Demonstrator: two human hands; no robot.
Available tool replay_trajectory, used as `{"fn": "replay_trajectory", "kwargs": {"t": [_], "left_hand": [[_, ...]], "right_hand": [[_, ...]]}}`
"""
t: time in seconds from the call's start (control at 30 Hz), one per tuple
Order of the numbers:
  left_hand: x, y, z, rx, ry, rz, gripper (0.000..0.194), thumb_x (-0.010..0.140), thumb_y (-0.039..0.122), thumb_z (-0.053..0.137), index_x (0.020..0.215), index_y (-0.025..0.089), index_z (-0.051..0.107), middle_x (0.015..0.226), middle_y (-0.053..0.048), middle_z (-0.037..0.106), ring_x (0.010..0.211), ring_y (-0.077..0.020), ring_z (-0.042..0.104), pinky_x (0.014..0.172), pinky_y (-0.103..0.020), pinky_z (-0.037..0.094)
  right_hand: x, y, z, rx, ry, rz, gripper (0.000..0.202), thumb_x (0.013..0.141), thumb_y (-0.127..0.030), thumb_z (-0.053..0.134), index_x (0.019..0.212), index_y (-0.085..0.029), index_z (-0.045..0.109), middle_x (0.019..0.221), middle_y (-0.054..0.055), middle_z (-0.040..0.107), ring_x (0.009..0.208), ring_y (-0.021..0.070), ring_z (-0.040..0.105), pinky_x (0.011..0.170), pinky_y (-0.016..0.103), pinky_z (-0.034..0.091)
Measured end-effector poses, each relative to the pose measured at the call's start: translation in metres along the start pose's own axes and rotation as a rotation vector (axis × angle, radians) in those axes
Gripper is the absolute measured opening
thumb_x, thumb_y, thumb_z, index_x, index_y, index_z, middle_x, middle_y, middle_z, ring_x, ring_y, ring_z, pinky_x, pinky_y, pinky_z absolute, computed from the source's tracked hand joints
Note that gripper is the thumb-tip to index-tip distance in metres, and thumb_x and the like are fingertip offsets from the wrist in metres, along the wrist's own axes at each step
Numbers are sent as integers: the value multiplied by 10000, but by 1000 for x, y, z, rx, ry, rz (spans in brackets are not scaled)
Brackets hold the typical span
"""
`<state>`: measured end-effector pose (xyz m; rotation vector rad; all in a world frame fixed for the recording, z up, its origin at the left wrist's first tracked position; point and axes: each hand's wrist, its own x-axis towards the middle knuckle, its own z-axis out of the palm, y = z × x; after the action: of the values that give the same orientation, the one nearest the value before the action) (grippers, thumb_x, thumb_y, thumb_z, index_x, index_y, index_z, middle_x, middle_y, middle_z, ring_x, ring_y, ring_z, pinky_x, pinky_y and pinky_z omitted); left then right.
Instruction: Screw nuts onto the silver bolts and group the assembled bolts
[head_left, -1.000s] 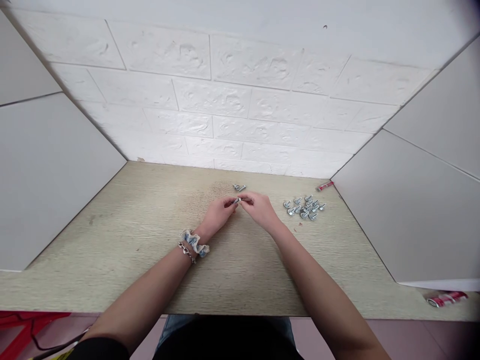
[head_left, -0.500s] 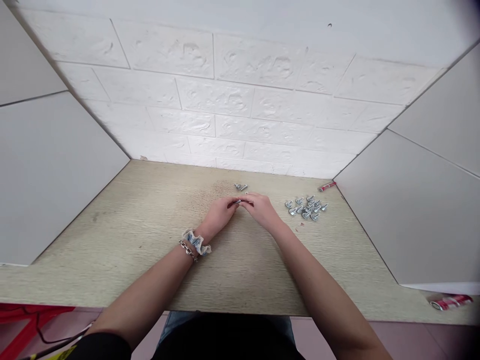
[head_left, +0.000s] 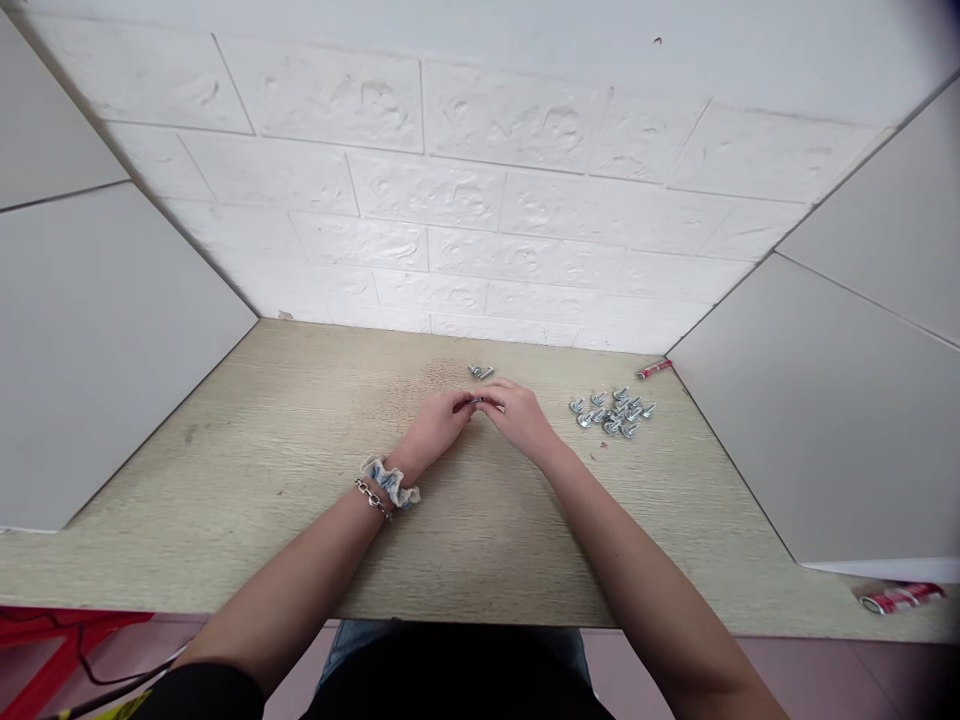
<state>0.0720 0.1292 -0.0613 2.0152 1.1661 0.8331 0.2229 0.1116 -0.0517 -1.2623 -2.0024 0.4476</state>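
My left hand (head_left: 437, 425) and my right hand (head_left: 517, 415) meet over the middle of the table, fingertips pinched round a small metal piece (head_left: 475, 401) that is mostly hidden by the fingers. It looks like a bolt, though its shape is hard to make out. Just beyond the fingers lie a few loose bolts (head_left: 486, 373). Off to the right of my right hand sits a pile of several silver bolts with washers (head_left: 619, 412).
The wooden table (head_left: 247, 460) ends at a white brick-patterned wall (head_left: 465, 190), with grey panels at both sides. One red cylinder (head_left: 654, 369) lies in the back right corner, another red cylinder (head_left: 900, 598) near the front right edge. Reddish specks mark the table.
The small ring seen beyond my right fingers is no longer visible. Both hands stay together in nearly the same place, with a slight shift of the fingers.
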Motion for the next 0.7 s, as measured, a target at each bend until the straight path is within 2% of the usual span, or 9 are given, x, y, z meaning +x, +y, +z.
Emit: {"fn": "replay_trajectory", "kwargs": {"t": [0.13, 0.47, 0.6, 0.7], "left_hand": [[0, 3, -4, 52, -34, -35, 265, 790, 290, 444, 898, 172, 656, 737, -10, 646, 689, -144, 555, 695, -250, 405], [1, 1, -3, 133, -60, 25, 269, 824, 274, 411, 909, 175, 646, 768, -14, 648, 693, -141, 566, 696, -249, 413], [1, 1, -3, 147, -70, 54, 277, 827, 263, 409, 951, 178, 642, 811, -18, 654, 715, -141, 571, 721, -249, 412], [1, 1, -4, 151, -86, 78, 289, 824, 239, 405, 992, 186, 634, 833, -18, 654, 727, -135, 568, 731, -241, 410]], "right_hand": [[0, 1, 0, 35, 5, 5, 193, 783, -115, 532, 914, -195, 649, 945, 16, 619, 884, 124, 556, 818, 257, 426], [-1, 1, -1, -27, -8, -51, 213, 797, -103, 511, 928, -197, 650, 956, 25, 611, 883, 123, 550, 810, 255, 427], [-1, 1, -2, -31, -25, -22, 196, 791, -117, 529, 921, -199, 651, 926, 20, 619, 864, 118, 544, 788, 239, 411], [-1, 1, -4, -53, -53, 37, 157, 810, -186, 531, 911, -207, 649, 866, 7, 626, 815, 109, 540, 739, 219, 391]]}}
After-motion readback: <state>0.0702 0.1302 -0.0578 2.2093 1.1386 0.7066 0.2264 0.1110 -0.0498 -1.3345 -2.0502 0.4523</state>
